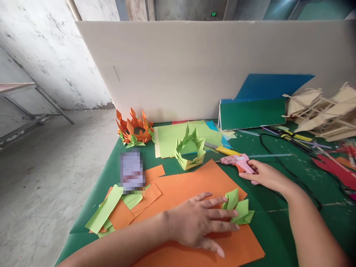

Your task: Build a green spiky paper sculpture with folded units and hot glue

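My left hand [198,220] reaches across a large orange paper sheet [178,189], palm down with its fingers spread. Its fingertips lie over the edge of some green folded paper pieces [242,210], which they partly hide. On the right, my right hand [260,174] is closed around the handle of a pink glue gun [236,160], whose nozzle points left. A clear glue stick [272,155] sticks out behind the gun. Just beyond the orange sheet stands a ring of folded light-green paper [190,150].
An orange paper crown [135,128] stands at the back left, above a blurred-out phone-like object [132,170]. Paper strips [104,209] lie at the left. A yellow utility knife [226,150] lies behind the gun. Wooden stick models [325,111] and a black cord [294,172] occupy the right.
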### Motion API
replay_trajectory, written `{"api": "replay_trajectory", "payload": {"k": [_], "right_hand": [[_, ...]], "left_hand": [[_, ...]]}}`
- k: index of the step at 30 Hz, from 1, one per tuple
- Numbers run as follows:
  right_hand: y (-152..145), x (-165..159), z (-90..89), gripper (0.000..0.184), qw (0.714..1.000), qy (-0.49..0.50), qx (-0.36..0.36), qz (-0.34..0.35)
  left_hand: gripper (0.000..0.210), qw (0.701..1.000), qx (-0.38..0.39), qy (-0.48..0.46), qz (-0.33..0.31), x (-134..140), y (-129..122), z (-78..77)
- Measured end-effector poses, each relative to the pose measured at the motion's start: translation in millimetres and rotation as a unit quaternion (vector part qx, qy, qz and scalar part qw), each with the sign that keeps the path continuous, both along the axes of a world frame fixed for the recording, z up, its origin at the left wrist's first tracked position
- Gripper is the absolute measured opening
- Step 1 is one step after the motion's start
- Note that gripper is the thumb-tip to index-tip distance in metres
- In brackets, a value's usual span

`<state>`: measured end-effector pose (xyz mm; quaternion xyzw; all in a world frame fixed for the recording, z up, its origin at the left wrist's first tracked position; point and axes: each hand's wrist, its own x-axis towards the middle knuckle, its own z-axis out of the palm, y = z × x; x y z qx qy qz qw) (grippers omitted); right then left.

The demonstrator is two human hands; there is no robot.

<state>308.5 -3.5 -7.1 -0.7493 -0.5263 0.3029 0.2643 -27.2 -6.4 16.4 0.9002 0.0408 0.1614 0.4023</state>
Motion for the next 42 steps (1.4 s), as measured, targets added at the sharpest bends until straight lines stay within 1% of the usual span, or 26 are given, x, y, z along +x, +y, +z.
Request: {"api": "replay_trajectory", "payload": {"k": [2,3,5,7,8,10,11,12,13,16,17,19,20,21,22,23,25,26,28,30,32,34,35,39,42], "right_hand": [[-0.7,0.6,2.8,0.051,0.999,0.014,-0.042,0.017],[-1.6,1.3,5.1,0.049,0.998,0.016,-0.051,0.019],[-4.1,3.1,10.6,0.047,0.999,0.011,-0.048,0.007],[-7.0,5.1,15.9,0.045,0.999,0.015,-0.041,-0.010],[-8.3,6.2,18.0,0.044,0.999,0.020,-0.036,-0.018],[-9.8,8.4,20.1,0.039,0.999,0.028,-0.022,-0.029],[-9.8,9.3,20.2,0.036,0.999,0.032,-0.013,-0.033],[-9.3,10.0,19.9,0.033,0.999,0.036,-0.004,-0.040],[-8.5,10.3,19.3,0.031,0.998,0.040,0.005,-0.047],[-5.2,8.7,17.9,0.027,0.996,0.048,0.029,-0.063],[-4.2,7.5,18.1,0.026,0.996,0.048,0.035,-0.064],[-3.0,4.9,19.7,0.026,0.996,0.050,0.048,-0.064],[-2.7,3.7,21.0,0.026,0.995,0.053,0.055,-0.064],[-2.6,2.5,22.5,0.027,0.994,0.057,0.064,-0.065],[-2.6,1.4,24.1,0.026,0.993,0.062,0.073,-0.066],[-2.9,0.2,25.7,0.026,0.992,0.069,0.082,-0.068],[-3.7,-3.0,28.8,0.025,0.990,0.094,0.088,-0.064],[-4.2,-5.1,30.2,0.025,0.988,0.115,0.088,-0.057],[-5.4,-10.7,32.7,0.025,0.982,0.165,0.082,-0.032],[-6.3,-17.5,35.0,0.023,0.977,0.201,0.077,-0.009],[-6.7,-24.2,37.4,0.017,0.975,0.208,0.074,0.000],[-6.8,-29.9,39.7,0.014,0.976,0.201,0.077,0.004],[-6.8,-32.2,40.6,0.014,0.976,0.200,0.084,0.005],[-7.2,-39.3,41.6,0.011,0.973,0.202,0.112,0.024],[-7.9,-43.8,39.8,0.010,0.973,0.190,0.126,0.035]], "left_hand": [[0.054,0.999,0.040,0.002,0.007,1.1,-5.7,1.6],[0.053,0.998,0.066,0.009,0.009,2.9,-8.6,3.7],[0.050,0.990,0.135,0.035,0.009,10.3,-14.7,8.3],[0.048,0.976,0.205,0.074,0.001,23.8,-20.4,10.7],[0.053,0.968,0.232,0.099,0.001,32.6,-22.8,10.3],[0.064,0.951,0.272,0.142,0.039,52.1,-25.8,6.6],[0.064,0.942,0.286,0.159,0.066,61.9,-26.4,3.8],[0.061,0.935,0.295,0.178,0.089,70.8,-26.1,0.9],[0.058,0.930,0.301,0.186,0.097,78.3,-25.2,-1.9],[0.036,0.926,0.310,0.194,0.094,90.1,-19.0,-7.2],[0.032,0.928,0.308,0.194,0.085,90.2,-16.0,-7.7],[0.035,0.935,0.295,0.187,0.069,85.8,-9.5,-7.3],[0.033,0.940,0.288,0.173,0.059,81.8,-6.2,-6.6],[0.032,0.946,0.280,0.152,0.063,76.9,-3.0,-5.5],[0.029,0.953,0.265,0.126,0.078,71.4,0.1,-4.1],[0.025,0.961,0.237,0.099,0.105,65.5,3.0,-2.5],[0.017,0.971,0.148,0.046,0.184,53.2,8.7,1.4],[0.017,0.968,0.100,0.029,0.229,47.3,11.5,3.5],[0.014,0.956,-0.007,0.007,0.292,36.7,16.9,6.9],[0.009,0.938,-0.121,-0.015,0.324,28.9,22.0,8.4],[0.006,0.910,-0.242,-0.051,0.332,24.5,25.9,7.9],[0.014,0.875,-0.342,-0.092,0.331,22.9,28.4,6.6],[0.018,0.859,-0.379,-0.108,0.327,22.7,29.2,6.1],[0.028,0.817,-0.471,-0.150,0.297,21.4,31.0,4.4],[0.030,0.797,-0.501,-0.173,0.288,17.4,32.5,2.6]]}}
